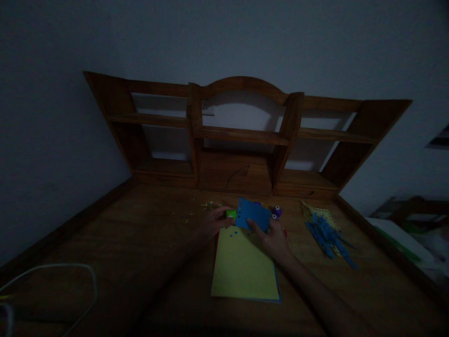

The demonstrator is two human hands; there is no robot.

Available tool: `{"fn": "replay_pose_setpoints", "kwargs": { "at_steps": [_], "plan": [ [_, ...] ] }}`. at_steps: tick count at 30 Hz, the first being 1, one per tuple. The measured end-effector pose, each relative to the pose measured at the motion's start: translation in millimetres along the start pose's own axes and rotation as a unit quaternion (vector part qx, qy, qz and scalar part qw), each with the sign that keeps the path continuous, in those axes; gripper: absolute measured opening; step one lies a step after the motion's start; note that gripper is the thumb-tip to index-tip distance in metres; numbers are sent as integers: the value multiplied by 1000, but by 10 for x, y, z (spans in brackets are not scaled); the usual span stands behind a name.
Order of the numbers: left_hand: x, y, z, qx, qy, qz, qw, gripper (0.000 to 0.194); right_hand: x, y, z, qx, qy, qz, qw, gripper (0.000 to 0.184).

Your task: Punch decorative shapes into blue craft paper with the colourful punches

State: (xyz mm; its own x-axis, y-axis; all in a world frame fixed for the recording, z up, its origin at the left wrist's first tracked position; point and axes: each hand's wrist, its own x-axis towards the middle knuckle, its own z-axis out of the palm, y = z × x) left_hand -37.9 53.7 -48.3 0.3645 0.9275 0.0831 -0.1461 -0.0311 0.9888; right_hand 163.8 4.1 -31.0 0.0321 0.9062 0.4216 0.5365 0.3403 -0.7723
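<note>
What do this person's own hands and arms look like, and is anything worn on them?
Both the left hand and the right hand are ungloved. The forearms look bare, without visible sleeve, watch or bracelet. Too dim to tell about rings.

Looks dim and bluish throughout. On the far side, a plain, rough-textured wall (224, 37), with a white power outlet (209, 112) behind the open back of a wooden hutch (242, 135). At the hutch's centre, an arched top rail (242, 83); to left and right, open shelves (154, 120). Below, a brown wooden desk (140, 215) with raised side edges (63, 228). Far right, beyond the desk, wooden furniture (424, 202), too dark to identify.
</note>
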Motion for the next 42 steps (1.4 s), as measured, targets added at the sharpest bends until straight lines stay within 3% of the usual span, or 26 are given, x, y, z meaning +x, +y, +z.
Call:
{"fn": "replay_pose_setpoints", "kwargs": {
  "at_steps": [12, 20, 30, 42],
  "plan": [
    [-13, 40, -14, 33, 20, 25, 999, 31, -10, -1, 2, 8, -12, 1, 1000, 34],
    [28, -49, -70, 27, -9, 40, 999, 34, -15, -16, -9, -44, -1, -23, 999, 36],
    [-2, -10, -36, 28, -11, 21, 999, 39, -6, 23, 7, -62, 3, -46, 997, 37],
    [-64, 37, -1, 73, -64, -12, 995, 46, -16, 13, 17, -50, -4, -43, 998, 38]
  ]
}}
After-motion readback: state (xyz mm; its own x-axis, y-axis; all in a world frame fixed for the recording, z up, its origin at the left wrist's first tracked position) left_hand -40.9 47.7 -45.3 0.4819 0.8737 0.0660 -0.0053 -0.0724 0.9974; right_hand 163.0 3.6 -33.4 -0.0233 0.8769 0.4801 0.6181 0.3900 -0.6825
